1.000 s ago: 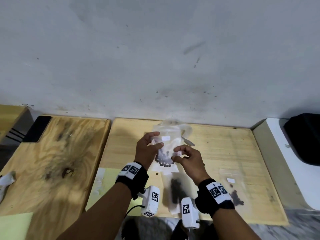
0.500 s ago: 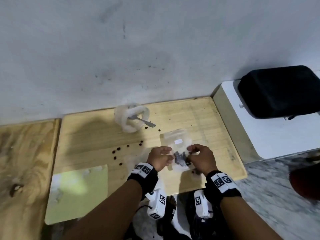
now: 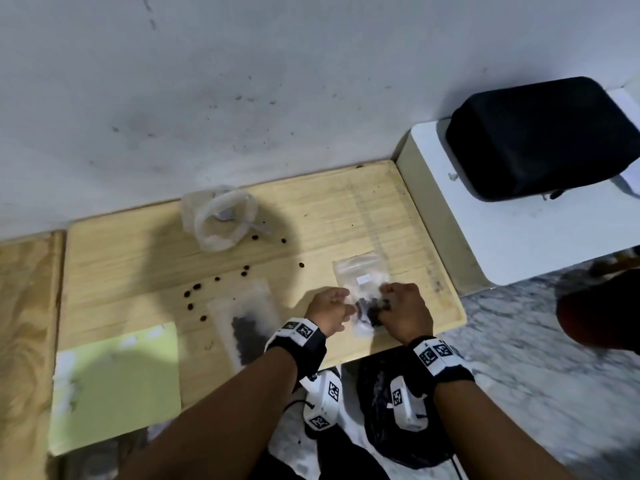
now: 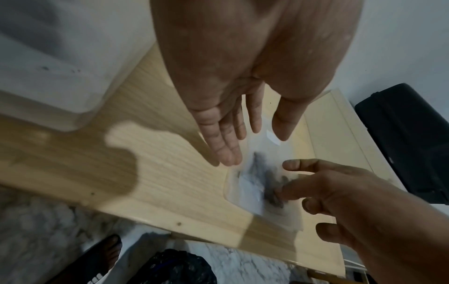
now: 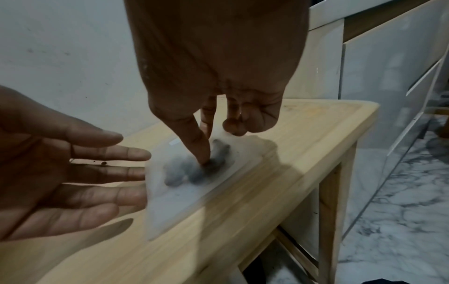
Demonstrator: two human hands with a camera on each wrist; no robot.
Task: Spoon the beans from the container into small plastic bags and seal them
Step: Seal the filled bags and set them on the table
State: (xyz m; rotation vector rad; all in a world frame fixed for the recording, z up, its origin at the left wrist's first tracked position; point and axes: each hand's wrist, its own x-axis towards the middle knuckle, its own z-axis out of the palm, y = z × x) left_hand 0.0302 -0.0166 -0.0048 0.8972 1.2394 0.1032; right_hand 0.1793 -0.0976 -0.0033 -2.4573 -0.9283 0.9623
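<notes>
Spillage is the main risk here: the small plastic bag (image 3: 363, 299) lies flat near the front right corner of the wooden surface (image 3: 381, 209), its lower end close to the front edge, and whether its strip is fully closed cannot be told from these blurred views, so pressing on the dark beans (image 5: 194, 171) inside could push them out through an unsealed mouth, or a sideways nudge could slide the bag off the front edge. Loose beans (image 3: 197, 289) already lie scattered on the surface between the clear container (image 3: 221, 223) near the back edge and a second filled bag (image 3: 246, 320) towards the front edge. The right hand (image 3: 403, 311) has its index fingertip pressing down on the bean cluster through the plastic, its other fingers (image 5: 233, 126) curled in loosely, nothing pinched. The left hand (image 3: 327, 308) hovers just beside the bag's left edge with fingers (image 5: 116, 153) straight and slightly spread, gripping nothing; whether the tips touch the plastic is unclear.
</notes>
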